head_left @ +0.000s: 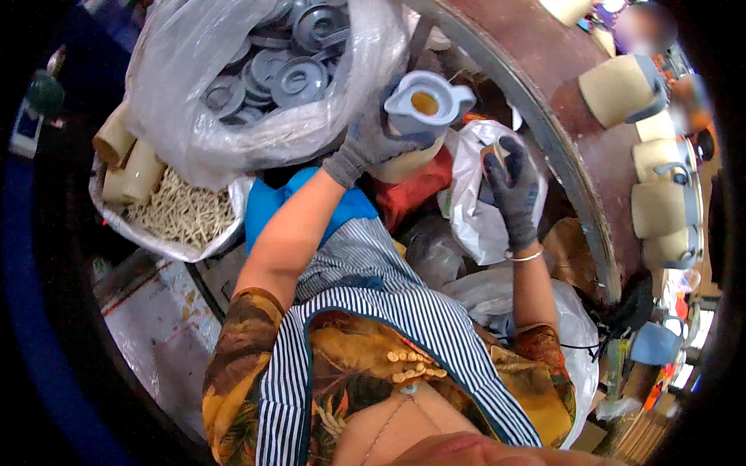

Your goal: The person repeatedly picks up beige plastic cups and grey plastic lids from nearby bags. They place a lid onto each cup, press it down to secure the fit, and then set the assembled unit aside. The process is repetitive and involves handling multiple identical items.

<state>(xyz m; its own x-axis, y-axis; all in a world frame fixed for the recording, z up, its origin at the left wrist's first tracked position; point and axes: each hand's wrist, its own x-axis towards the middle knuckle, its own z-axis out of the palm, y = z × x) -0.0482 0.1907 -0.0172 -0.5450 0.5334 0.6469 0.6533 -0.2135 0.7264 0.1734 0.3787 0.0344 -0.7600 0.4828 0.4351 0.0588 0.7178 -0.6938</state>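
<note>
My left hand [377, 140], in a grey work glove, is wrapped round a beige jug body [408, 165]. A grey-blue plastic collar [427, 97] with a spout and a side lug sits on top of it, its round opening facing up. The jug is over a red cloth [412, 194]. To the right, my gloved right hand [514, 186] is at the mouth of a white plastic bag [475, 229]. Its fingers are curled round something small and pale that I cannot make out. The bag's contents are mostly hidden.
A large clear bag [186, 101] holds several grey plastic lids [299, 81]. Left of my lap, a lined container holds small pale pieces [183, 213] and beige cylinders [140, 171]. A metal-edged round table [571, 167] curves along the right, bearing several beige jugs [618, 89]. People are beyond it.
</note>
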